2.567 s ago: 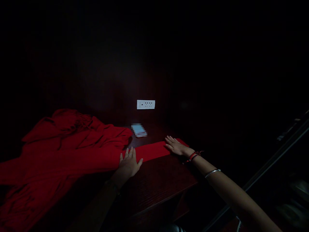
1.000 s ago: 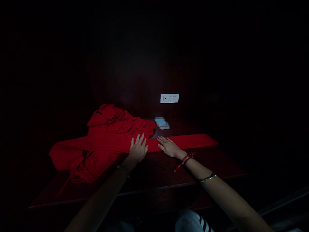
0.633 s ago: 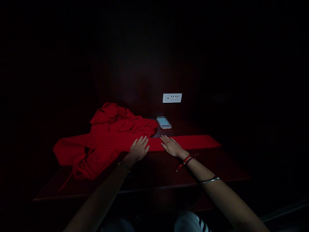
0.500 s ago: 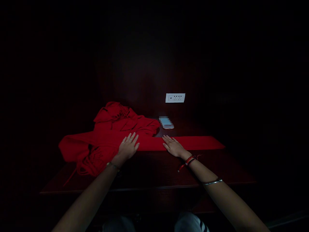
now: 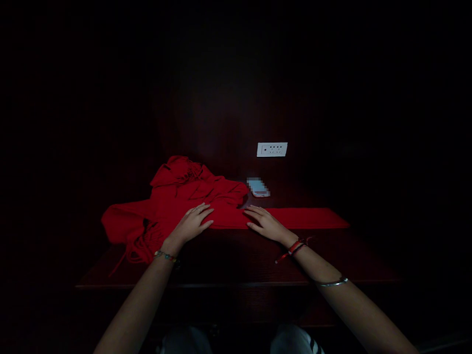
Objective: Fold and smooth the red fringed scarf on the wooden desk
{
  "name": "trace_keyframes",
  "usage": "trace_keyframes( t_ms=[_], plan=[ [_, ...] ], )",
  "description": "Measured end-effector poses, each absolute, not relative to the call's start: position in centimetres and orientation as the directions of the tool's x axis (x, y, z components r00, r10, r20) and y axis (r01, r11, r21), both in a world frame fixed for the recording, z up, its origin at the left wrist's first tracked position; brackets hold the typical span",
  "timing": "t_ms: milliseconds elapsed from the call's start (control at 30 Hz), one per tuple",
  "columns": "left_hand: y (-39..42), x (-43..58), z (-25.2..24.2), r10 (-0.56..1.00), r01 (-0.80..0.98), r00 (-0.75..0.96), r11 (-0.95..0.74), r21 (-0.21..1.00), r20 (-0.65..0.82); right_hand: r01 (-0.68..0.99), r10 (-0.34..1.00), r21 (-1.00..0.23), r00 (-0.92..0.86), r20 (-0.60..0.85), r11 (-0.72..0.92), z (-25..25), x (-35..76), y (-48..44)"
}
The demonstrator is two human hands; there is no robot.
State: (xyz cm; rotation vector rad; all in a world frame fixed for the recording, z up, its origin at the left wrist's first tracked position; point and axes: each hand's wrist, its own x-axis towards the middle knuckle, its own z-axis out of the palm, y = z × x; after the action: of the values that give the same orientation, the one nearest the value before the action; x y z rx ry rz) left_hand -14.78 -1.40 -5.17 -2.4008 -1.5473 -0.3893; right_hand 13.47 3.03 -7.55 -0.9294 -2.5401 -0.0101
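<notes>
A long red cloth (image 5: 309, 218) lies as a flat folded band along the dark table, and its left part is bunched in a loose heap with stringy fringe at the near left. My left hand (image 5: 191, 222) rests on the band beside the heap, fingers apart and pointing right. Over the band's middle lies my right hand (image 5: 266, 222), its fingers spread and pointing left. A gap of red cloth shows between the two hands. Neither hand grips anything.
Behind the band, a pale phone (image 5: 258, 187) lies on the dark reddish table (image 5: 236, 255). A white socket plate (image 5: 272, 149) is on the back wall. My knees show below the table's front edge. The surroundings are very dark.
Both hands have turned inward, their fingers now pointing more toward each other. The view has shifted slightly, so the cloth, phone and socket plate appear further right.
</notes>
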Motion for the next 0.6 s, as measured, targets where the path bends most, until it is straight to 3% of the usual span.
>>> trace_keyframes(
  t_ms=[67,167,300,400,500,600],
  plan=[
    [-1.7,-15.9,-5.0,0.835,0.913,0.396,-0.402,-0.068,0.383,0.519,0.510,-0.104,-0.747,0.427,0.848,-7.2,13.0,2.5],
    [-1.9,-17.5,-4.7,0.837,0.918,0.391,-0.387,-0.090,0.383,0.493,0.465,-0.035,-0.791,0.397,0.869,-7.1,12.4,2.0],
    [-2.2,-18.1,-4.0,0.854,0.909,0.415,-0.375,-0.182,0.313,0.547,0.513,0.016,-0.793,0.328,0.837,-7.2,12.3,2.0],
    [-2.6,-18.5,-2.8,0.895,0.931,0.340,-0.276,-0.240,0.289,0.589,0.564,0.004,-0.775,0.283,0.808,-6.9,12.5,1.9],
    [-3.2,-19.3,-1.7,0.923,0.956,0.243,-0.177,-0.233,0.299,0.621,0.600,0.005,-0.760,0.249,0.784,-6.6,12.5,1.8],
    [-3.8,-19.9,-1.9,0.921,0.961,0.239,-0.180,-0.208,0.307,0.638,0.616,0.032,-0.755,0.224,0.770,-6.5,12.4,1.7]
  ],
)
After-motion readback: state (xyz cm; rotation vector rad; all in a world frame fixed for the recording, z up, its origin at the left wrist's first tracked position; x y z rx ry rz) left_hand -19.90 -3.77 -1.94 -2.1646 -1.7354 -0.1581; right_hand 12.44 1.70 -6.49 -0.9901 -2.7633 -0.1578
